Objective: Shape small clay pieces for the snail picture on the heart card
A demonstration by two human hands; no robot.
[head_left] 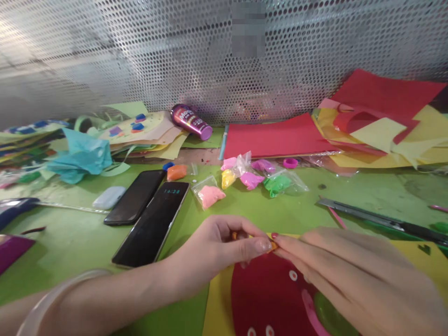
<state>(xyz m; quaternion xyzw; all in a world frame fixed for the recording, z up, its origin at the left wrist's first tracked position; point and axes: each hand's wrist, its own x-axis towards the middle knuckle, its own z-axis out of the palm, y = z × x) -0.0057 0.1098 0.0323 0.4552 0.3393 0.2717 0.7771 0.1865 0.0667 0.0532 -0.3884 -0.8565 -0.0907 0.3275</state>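
Between thumb and forefinger, my left hand (224,245) pinches a small piece of orange clay (270,246), mostly covered by the fingers. From the other side, my right hand (353,266) meets it with long, close-set fingers, their tips gripping the same piece; its thumb is hidden. Below the hands lies a dark red rounded paper shape (259,289) on a yellow sheet (217,303). Small white rings with red centres sit on the red shape. A pink curved strip (310,308) and a green rounded piece (331,312) show beside it, partly under my right hand.
Two phones (154,224) and a white case (109,198) lie left. Bags of coloured clay (211,196) are ahead. A utility knife (371,215) rests right. Behind stand red paper (273,137), a purple cup (192,122), paper piles and a perforated metal panel (196,60).
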